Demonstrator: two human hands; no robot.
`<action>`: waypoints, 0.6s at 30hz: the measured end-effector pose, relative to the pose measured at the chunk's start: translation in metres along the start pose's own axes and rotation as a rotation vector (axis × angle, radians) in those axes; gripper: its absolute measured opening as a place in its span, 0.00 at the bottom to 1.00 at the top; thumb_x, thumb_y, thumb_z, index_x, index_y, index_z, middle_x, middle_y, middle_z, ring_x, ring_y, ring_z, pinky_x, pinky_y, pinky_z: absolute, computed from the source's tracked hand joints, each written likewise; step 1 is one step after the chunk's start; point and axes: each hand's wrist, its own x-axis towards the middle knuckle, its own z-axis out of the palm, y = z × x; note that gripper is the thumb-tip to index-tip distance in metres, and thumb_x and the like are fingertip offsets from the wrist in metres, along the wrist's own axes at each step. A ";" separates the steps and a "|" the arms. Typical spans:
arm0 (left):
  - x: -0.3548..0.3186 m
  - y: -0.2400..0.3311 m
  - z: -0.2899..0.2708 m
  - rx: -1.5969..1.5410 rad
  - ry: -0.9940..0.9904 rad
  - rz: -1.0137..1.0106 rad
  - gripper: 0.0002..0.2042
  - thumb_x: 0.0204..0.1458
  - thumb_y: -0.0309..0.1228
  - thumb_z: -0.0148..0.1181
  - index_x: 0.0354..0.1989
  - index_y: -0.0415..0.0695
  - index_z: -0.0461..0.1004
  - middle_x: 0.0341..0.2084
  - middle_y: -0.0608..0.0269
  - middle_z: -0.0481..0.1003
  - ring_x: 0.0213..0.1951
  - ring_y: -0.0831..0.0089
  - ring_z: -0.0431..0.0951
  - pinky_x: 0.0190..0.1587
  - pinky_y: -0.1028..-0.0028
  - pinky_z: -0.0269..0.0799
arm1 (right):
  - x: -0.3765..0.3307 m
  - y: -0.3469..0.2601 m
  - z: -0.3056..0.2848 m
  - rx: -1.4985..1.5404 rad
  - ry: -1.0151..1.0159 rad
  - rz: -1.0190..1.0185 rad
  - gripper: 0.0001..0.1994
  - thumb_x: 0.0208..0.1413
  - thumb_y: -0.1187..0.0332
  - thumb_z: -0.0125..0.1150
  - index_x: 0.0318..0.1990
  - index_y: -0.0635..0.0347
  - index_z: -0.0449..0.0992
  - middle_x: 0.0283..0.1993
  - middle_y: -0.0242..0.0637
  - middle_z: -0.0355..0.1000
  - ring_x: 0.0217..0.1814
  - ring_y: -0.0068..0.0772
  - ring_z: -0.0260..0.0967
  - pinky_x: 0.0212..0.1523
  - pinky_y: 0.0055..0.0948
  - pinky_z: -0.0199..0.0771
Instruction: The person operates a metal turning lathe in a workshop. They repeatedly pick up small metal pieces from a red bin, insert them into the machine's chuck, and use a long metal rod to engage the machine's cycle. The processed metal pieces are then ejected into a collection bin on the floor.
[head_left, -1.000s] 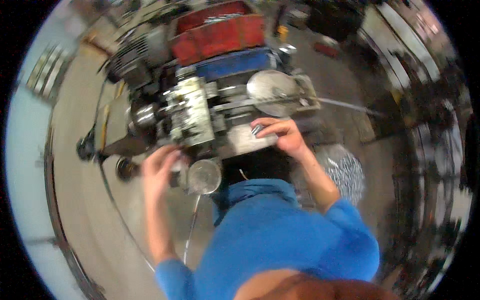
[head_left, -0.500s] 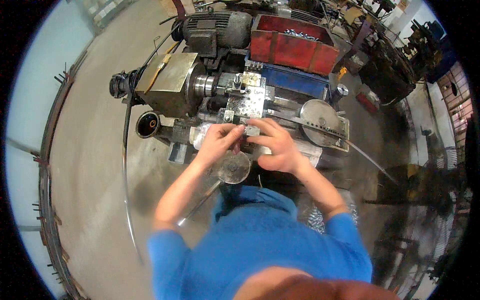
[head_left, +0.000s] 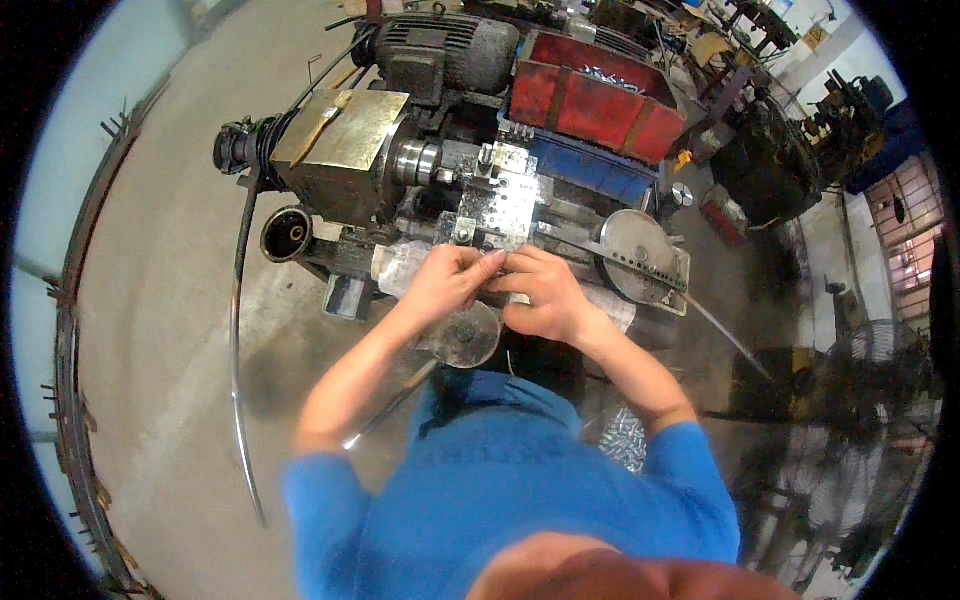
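Head view, looking down on a small lathe (head_left: 400, 160) at upper centre of frame.

Left hand (head_left: 445, 280): centre of frame, fingers curled and pinched at the front edge of the metal tool block (head_left: 505, 205); grip narrow, fingertips meeting those of the other hand. Whether a small part sits between them cannot be told.

Right hand (head_left: 545, 300): just right of centre, fingers bent inward, thumb and forefinger closed toward the same spot; grip narrow, contents hidden.

Tool block: bright, pitted steel with bolt heads, mounted on the lathe carriage, just above both hands, right of the shiny chuck (head_left: 415, 160).

Progress, judged: work at the tool block under way, both hands engaged in fitting or adjusting; nothing shows it finished, hands not withdrawn.

Round handwheel (head_left: 465, 335): below the hands, dull grey, front of machine.

Round slotted plate (head_left: 635, 255): right of the hands.

Red bin (head_left: 600, 100): upper right of centre, behind the lathe, holding small bright parts.

Blue bin (head_left: 590, 170): just below the red one.

Motor (head_left: 450, 50): top centre, dark and greasy.

Floor (head_left: 160, 330): grey concrete, left half of frame.
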 end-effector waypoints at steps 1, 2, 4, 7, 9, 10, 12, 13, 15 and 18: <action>0.001 -0.003 0.000 0.052 0.074 0.079 0.19 0.55 0.40 0.51 0.21 0.36 0.73 0.10 0.68 0.68 0.16 0.85 0.67 0.18 0.81 0.61 | 0.000 0.003 0.002 0.007 -0.005 0.018 0.15 0.27 0.67 0.57 0.29 0.61 0.76 0.36 0.42 0.70 0.35 0.44 0.64 0.37 0.36 0.68; 0.003 -0.009 0.000 0.103 0.149 0.157 0.17 0.55 0.39 0.52 0.23 0.35 0.73 0.11 0.67 0.69 0.18 0.85 0.68 0.19 0.81 0.62 | 0.001 0.005 0.003 0.014 -0.010 0.037 0.15 0.28 0.67 0.57 0.29 0.60 0.77 0.37 0.43 0.71 0.35 0.44 0.65 0.37 0.36 0.68; 0.005 -0.014 0.000 0.048 0.213 0.221 0.14 0.53 0.36 0.54 0.27 0.35 0.74 0.14 0.66 0.71 0.20 0.84 0.69 0.22 0.81 0.64 | 0.001 0.007 0.005 0.016 0.005 0.057 0.15 0.27 0.68 0.57 0.29 0.60 0.77 0.39 0.44 0.71 0.36 0.46 0.66 0.38 0.37 0.69; 0.005 -0.018 0.001 -0.141 0.188 0.223 0.09 0.51 0.30 0.57 0.34 0.35 0.72 0.21 0.66 0.73 0.23 0.83 0.70 0.25 0.80 0.67 | 0.002 0.010 0.007 0.085 0.040 0.090 0.15 0.27 0.69 0.56 0.29 0.60 0.78 0.38 0.45 0.72 0.37 0.48 0.68 0.39 0.36 0.70; 0.003 -0.020 0.002 -0.167 0.102 0.219 0.09 0.51 0.29 0.56 0.34 0.35 0.72 0.21 0.65 0.73 0.23 0.83 0.71 0.25 0.80 0.67 | 0.006 0.009 0.005 0.184 0.016 0.146 0.14 0.28 0.71 0.55 0.29 0.60 0.78 0.36 0.44 0.73 0.36 0.46 0.69 0.38 0.34 0.70; 0.002 -0.019 0.001 -0.177 0.057 0.220 0.08 0.51 0.28 0.56 0.34 0.35 0.72 0.22 0.65 0.73 0.23 0.83 0.71 0.25 0.80 0.67 | 0.007 0.007 0.002 0.247 -0.015 0.192 0.14 0.28 0.72 0.55 0.29 0.60 0.79 0.34 0.44 0.74 0.35 0.44 0.70 0.38 0.33 0.70; 0.000 -0.017 -0.007 -0.230 -0.041 0.195 0.07 0.50 0.26 0.56 0.35 0.36 0.71 0.22 0.65 0.74 0.24 0.82 0.73 0.26 0.80 0.69 | 0.009 0.010 -0.001 0.424 -0.069 0.265 0.14 0.29 0.73 0.53 0.29 0.61 0.79 0.32 0.42 0.74 0.33 0.38 0.71 0.36 0.29 0.70; -0.002 -0.015 -0.009 -0.255 -0.068 0.192 0.07 0.50 0.25 0.56 0.36 0.36 0.71 0.22 0.65 0.74 0.24 0.81 0.73 0.27 0.80 0.69 | 0.008 0.014 0.001 0.537 -0.089 0.294 0.14 0.30 0.74 0.53 0.30 0.61 0.79 0.30 0.41 0.75 0.32 0.34 0.71 0.36 0.28 0.70; -0.006 -0.017 -0.014 -0.315 -0.101 0.187 0.08 0.50 0.25 0.55 0.38 0.36 0.71 0.22 0.63 0.74 0.24 0.80 0.73 0.27 0.79 0.69 | 0.010 0.018 0.001 0.722 -0.125 0.320 0.16 0.30 0.75 0.51 0.31 0.63 0.79 0.28 0.38 0.75 0.30 0.22 0.69 0.34 0.23 0.68; -0.019 -0.017 -0.037 -0.194 0.008 0.249 0.09 0.51 0.25 0.54 0.39 0.36 0.71 0.22 0.62 0.74 0.24 0.80 0.73 0.26 0.79 0.69 | 0.026 0.021 -0.007 0.644 -0.222 0.326 0.16 0.31 0.73 0.51 0.31 0.63 0.79 0.26 0.38 0.73 0.29 0.21 0.68 0.33 0.23 0.68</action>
